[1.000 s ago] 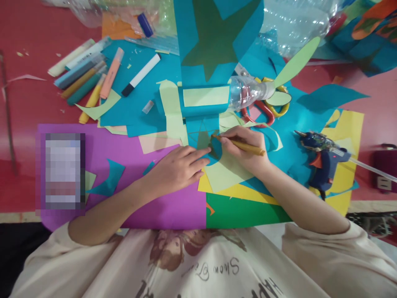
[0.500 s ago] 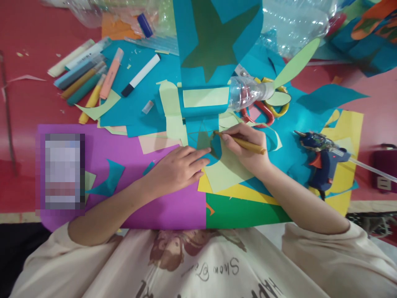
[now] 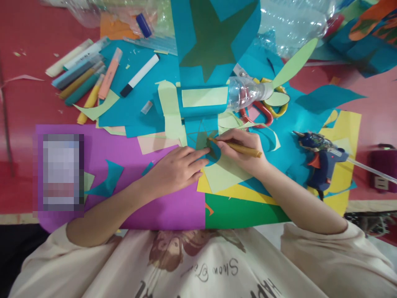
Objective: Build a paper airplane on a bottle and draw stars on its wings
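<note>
My right hand [image 3: 243, 151] grips a brown marker [image 3: 245, 150], its tip on a star drawn on the blue paper tab [image 3: 191, 128]. Part of that star is coloured in olive brown. With fingers stretched out flat, my left hand [image 3: 181, 167] rests at the tab's lower left edge. The tab joins a plastic bottle [image 3: 240, 93] wrapped in blue paper, with a pale green strip [image 3: 204, 97] across it. Beyond the wrap, a larger blue piece bears a big olive star [image 3: 214, 39]. Pale green leaf shapes [image 3: 294, 64] sit at the bottle's cap.
Several markers [image 3: 83, 74] lie at the upper left, and a white marker with a dark cap [image 3: 140, 75] lies nearby. Scissors [image 3: 259, 114] are partly under the bottle. A glue gun [image 3: 324, 161] lies at right, a blurred phone [image 3: 61, 171] at left on purple paper [image 3: 173, 207].
My right hand has shifted slightly left and down with the brown marker, and more of the small star's middle looks coloured. My left hand stays in place.
</note>
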A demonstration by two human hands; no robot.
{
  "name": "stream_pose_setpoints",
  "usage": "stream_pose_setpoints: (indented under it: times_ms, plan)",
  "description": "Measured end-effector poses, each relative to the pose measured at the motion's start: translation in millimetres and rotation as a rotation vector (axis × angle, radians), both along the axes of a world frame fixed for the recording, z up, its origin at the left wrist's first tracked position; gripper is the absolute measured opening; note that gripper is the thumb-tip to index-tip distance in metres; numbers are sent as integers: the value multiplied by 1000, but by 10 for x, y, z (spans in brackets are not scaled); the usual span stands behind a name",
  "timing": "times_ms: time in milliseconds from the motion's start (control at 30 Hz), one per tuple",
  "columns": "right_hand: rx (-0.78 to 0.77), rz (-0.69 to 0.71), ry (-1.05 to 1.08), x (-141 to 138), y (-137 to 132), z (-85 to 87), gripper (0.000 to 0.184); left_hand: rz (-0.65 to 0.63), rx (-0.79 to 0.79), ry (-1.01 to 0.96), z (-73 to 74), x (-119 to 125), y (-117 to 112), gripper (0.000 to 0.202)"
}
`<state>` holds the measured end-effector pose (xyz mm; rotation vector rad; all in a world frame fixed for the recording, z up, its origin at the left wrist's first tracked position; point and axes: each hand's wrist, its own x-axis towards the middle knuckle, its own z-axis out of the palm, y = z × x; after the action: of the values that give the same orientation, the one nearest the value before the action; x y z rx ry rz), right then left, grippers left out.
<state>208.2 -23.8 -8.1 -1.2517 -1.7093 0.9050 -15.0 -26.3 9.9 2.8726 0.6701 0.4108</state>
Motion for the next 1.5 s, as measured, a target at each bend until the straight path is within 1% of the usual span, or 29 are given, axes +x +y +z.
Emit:
stream_pose_setpoints:
  times_ms: [133,333,500,667,833,1000,1100,1300,1500]
  plan:
    - [-12,-19,-2,-14,6,7,11,-1,-8,17,-3,8,1,20]
    - [-19,-129,14,-32,19,18,13,-1,-30,32,3,-3,-2,20]
    - [23,-170,28,-28,25,7,12,-2,-44,51,3,-8,3,21]
    - [-2,-155,23,-34,19,10,11,-2,-40,45,6,-3,4,22]
    - [-45,-97,2,-25,12,14,11,6,-29,44,5,-4,-2,21]
    - [-12,-2,-4,-5,6,17,10,3,-35,59,13,-9,-2,23]
    - [20,26,4,0,5,20,10,8,-33,62,16,-9,-1,23]
    - [-24,-2,-9,-6,11,3,14,-3,-23,36,12,-5,3,21]
    - [-14,-85,-1,-21,22,11,10,-5,-53,40,10,-12,1,22]
